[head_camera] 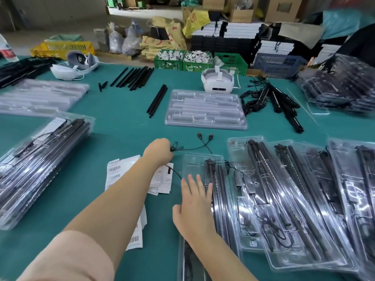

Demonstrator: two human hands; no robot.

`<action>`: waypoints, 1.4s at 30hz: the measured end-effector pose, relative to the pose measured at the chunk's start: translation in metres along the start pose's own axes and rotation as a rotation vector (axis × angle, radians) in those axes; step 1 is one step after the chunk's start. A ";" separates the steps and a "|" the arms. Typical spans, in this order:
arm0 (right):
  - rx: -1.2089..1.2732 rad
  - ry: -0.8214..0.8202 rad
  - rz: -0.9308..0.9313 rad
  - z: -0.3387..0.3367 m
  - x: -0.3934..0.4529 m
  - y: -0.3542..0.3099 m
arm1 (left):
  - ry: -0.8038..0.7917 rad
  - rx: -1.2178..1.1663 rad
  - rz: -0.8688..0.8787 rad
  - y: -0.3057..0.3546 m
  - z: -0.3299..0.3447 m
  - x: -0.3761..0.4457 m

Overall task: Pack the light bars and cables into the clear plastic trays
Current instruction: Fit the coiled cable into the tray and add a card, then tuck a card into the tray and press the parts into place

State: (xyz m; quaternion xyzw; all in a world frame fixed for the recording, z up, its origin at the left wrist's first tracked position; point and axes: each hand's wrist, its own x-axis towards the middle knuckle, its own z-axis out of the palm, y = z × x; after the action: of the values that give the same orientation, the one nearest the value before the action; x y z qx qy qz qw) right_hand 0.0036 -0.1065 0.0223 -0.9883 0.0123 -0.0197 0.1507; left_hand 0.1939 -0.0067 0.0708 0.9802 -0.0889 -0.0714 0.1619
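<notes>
Teal covering runs across the whole desk (125,122), and from where I sit the biggest thing that matters is the clear plastic tray (194,165) lying straight ahead, its long axis running away from me and leaning slightly left, with two long black light bars (218,191) already seated along its middle. Beside it on the right, more filled clear trays (294,199) overlap one another in a fanned row. My right hand (194,201) lies flat on the near-left part of the tray, fingers straight and spread, fingertips touching the bars, pressing rather than gripping anything. My left hand (160,151) is farther out, just beyond the tray's far-left corner, closed around one end of a thin black split cable (199,146). That cable trails rightward across the desk, ending in two small plugs just beyond the tray's far edge. I judge the left hand nearer, so it must draw the cable back and rightward into the tray.
</notes>
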 end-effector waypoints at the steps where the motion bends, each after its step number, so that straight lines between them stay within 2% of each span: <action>1: -0.022 -0.004 0.000 0.001 0.001 0.000 | 0.068 -0.136 -0.031 -0.003 -0.005 0.001; 3: -0.062 -0.007 0.003 0.004 0.003 0.000 | 0.162 -0.548 -0.105 -0.005 -0.016 -0.006; 5: -0.062 0.012 0.016 0.006 0.005 0.000 | 0.153 -0.849 -0.109 -0.008 -0.025 -0.022; 10: 0.151 0.135 0.054 -0.003 0.020 -0.002 | 0.162 -0.792 0.074 -0.007 -0.023 -0.065; 13: 0.473 0.312 0.021 -0.021 0.030 -0.006 | 0.142 -0.851 0.120 -0.006 -0.017 -0.080; 14: 0.650 0.311 0.055 -0.030 0.034 -0.008 | 0.157 -0.844 0.134 -0.005 -0.015 -0.084; 17: 1.136 0.210 0.187 -0.050 0.049 -0.008 | 0.172 -0.776 0.207 -0.002 -0.005 -0.098; 20: 1.327 0.116 0.225 -0.052 0.056 0.005 | 0.160 -0.671 0.278 -0.001 0.005 -0.110; 24: 1.455 -0.023 0.231 -0.031 0.046 0.024 | 0.109 -0.498 0.312 -0.011 0.009 -0.109; 27: 1.442 -0.057 0.204 -0.021 0.043 0.031 | 0.230 -0.261 0.347 -0.019 0.009 -0.098; 30: 1.344 -0.076 0.173 -0.021 0.042 0.028 | 0.158 -0.059 0.444 -0.016 0.009 -0.084; 36: 1.344 -0.144 0.172 -0.025 0.037 0.021 | 0.043 0.020 0.525 -0.003 0.001 -0.053; 42: 1.147 -0.121 0.112 -0.019 0.031 0.021 | -0.029 0.158 0.623 0.010 0.001 -0.054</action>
State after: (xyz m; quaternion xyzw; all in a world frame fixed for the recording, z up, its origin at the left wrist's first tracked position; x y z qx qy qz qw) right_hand 0.0336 -0.1334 0.0355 -0.7458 0.0431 0.0411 0.6635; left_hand 0.1396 -0.0057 0.0788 0.9143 -0.3922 -0.0250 0.0979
